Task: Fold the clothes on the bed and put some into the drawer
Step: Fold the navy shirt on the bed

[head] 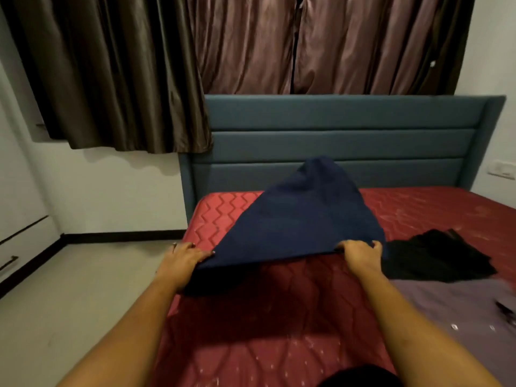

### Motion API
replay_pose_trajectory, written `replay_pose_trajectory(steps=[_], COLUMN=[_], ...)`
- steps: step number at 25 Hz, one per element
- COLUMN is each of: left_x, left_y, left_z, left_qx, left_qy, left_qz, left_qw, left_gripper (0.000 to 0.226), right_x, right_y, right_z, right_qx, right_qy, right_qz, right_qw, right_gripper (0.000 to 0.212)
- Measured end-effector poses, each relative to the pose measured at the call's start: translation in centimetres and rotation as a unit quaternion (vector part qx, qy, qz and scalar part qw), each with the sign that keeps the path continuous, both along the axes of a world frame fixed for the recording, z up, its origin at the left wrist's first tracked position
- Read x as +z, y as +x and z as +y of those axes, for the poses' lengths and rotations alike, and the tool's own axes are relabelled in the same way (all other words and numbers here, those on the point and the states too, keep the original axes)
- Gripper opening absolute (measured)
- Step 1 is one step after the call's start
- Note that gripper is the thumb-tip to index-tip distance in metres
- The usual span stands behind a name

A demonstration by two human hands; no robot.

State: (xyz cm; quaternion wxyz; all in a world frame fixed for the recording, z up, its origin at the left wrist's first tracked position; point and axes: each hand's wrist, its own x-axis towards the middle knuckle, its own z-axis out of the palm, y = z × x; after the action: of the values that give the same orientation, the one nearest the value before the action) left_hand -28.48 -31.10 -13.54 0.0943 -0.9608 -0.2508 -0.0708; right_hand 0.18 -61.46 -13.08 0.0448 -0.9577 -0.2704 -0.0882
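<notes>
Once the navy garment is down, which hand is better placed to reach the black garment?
Right. The right hand grips the navy garment just beside the black garment; the left hand holds the opposite corner, farther away.

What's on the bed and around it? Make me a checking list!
Surface: red quilted mattress.
Job's things: blue cloth, near edge lifted above the mattress; black garment and purple cloth lying to the right.
Clutter: small dark thing on the purple cloth, too blurred to tell.
Hands: left hand and right hand each grip the blue cloth's near edge.
Cables: nothing seen.
Surroundings: blue headboard, brown curtains, drawer at left.
</notes>
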Motion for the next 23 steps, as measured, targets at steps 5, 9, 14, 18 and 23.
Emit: replay_pose_trajectory(steps=[5, 9, 14, 18, 23], left_x=[-5.1, -4.5, -4.1, -5.7, -5.9], left_y=[-3.9, -6.0, -9.6, -14.0, -11.1], left_z=[-2.1, -0.3, 1.8, 1.8, 2.5], left_qx=[0.087, 0.222, 0.267, 0.336, 0.306], left_qy=[0.053, 0.011, 0.039, 0.06, -0.124], left_qz=[0.064, -0.094, -0.21, 0.013, 0.056], left_qw=[0.993, 0.97, 0.94, 0.94, 0.942], left_gripper=[0.047, 0.05, 0.055, 0.057, 0.048], right_x=[-9.1, -9.0, -9.4, -10.6, -10.7], right_y=[-4.8, -5.3, -5.2, -5.8, -5.5], right_z=[-4.2, -3.3, -1.6, -1.7, -1.2], right_qx=[-0.042, -0.024, 0.004, 0.047, 0.08], right_qy=[-0.18, -0.196, -0.202, -0.225, -0.139], right_qz=[0.193, 0.243, 0.254, 0.268, 0.299], right_qw=[0.964, 0.95, 0.946, 0.936, 0.941], right_gripper=[0.048, 0.055, 0.05, 0.047, 0.035])
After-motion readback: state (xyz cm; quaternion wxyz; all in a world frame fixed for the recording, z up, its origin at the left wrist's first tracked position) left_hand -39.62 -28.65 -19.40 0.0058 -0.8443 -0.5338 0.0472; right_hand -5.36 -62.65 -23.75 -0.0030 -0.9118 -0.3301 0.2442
